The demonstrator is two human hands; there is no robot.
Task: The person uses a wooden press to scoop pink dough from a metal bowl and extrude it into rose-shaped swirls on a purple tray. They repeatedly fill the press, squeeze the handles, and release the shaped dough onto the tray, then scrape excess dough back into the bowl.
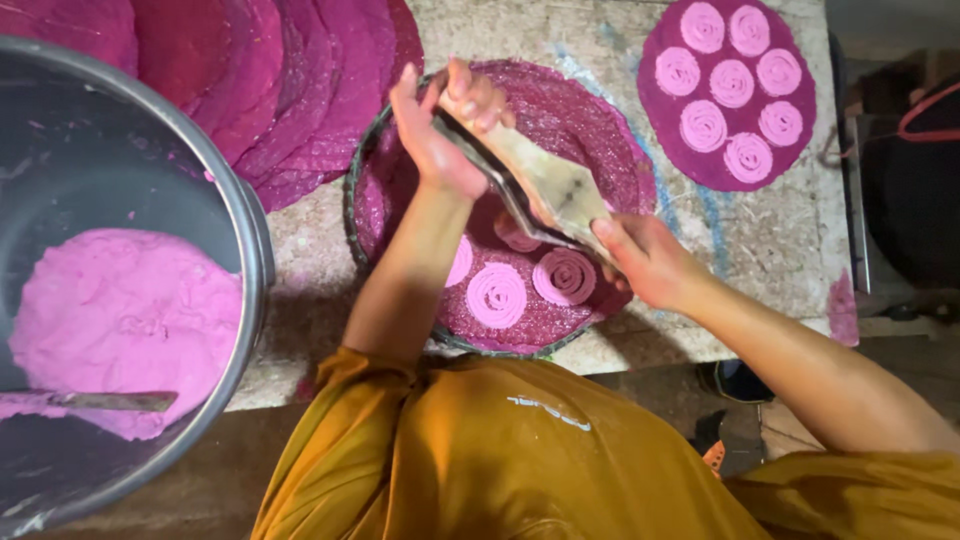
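Both hands are clamped on a flat dough press (540, 190): the left hand (440, 125) grips its far end, the right hand (645, 260) its near end. The press hangs over a round purple mat (590, 125) mid-bench, where pink dough spirals (497, 294) lie. At the left stands a metal pot (215, 180) of pink dough.

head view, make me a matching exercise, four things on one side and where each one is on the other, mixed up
Things:
1. pink dough
2. finished mat of seven spirals
3. press tool
4. stack of empty purple mats

Places:
A. held between the left hand and right hand
B. top right of the table
C. inside the big metal pot
D. top left, behind the pot

Pairs: 1-C, 2-B, 3-A, 4-D
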